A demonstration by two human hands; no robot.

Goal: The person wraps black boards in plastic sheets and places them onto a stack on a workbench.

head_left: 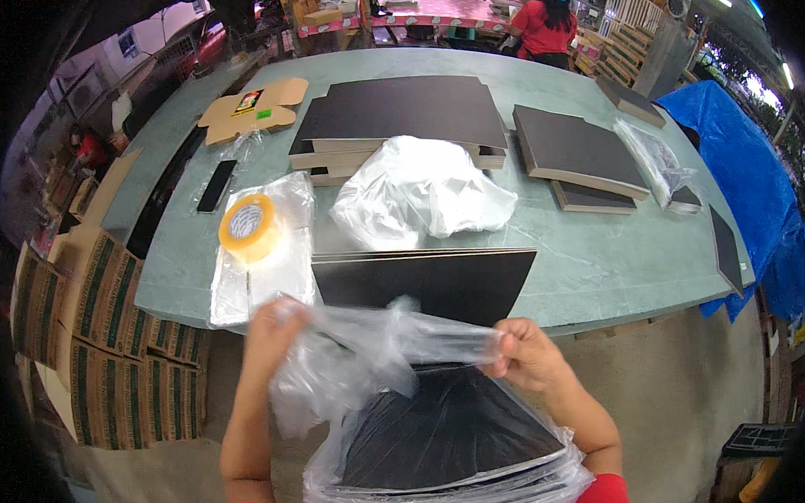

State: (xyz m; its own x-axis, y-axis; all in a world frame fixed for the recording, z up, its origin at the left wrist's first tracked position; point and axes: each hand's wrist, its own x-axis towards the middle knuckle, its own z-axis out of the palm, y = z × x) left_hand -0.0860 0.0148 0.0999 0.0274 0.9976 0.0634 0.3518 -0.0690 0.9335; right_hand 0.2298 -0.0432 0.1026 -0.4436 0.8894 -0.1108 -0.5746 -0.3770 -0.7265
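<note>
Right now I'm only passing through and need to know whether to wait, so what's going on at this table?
A person is holding a clear plastic bag open with both hands, left hand and right hand, at the near edge of the green table. A stack of black boards sits partly inside the bag, below the hands. On the table lie more black boards, a crumpled white bag and a roll of tape. Another person in red stands at the far side.

Left hand (271, 331) and right hand (525, 352) both pinch the mouth of a clear plastic bag (390, 357) over stacked black flat panels (449, 430). Behind them: green tabletop (597, 258), yellow tape roll (248, 227), crumpled white plastic bag (422, 192).
</note>
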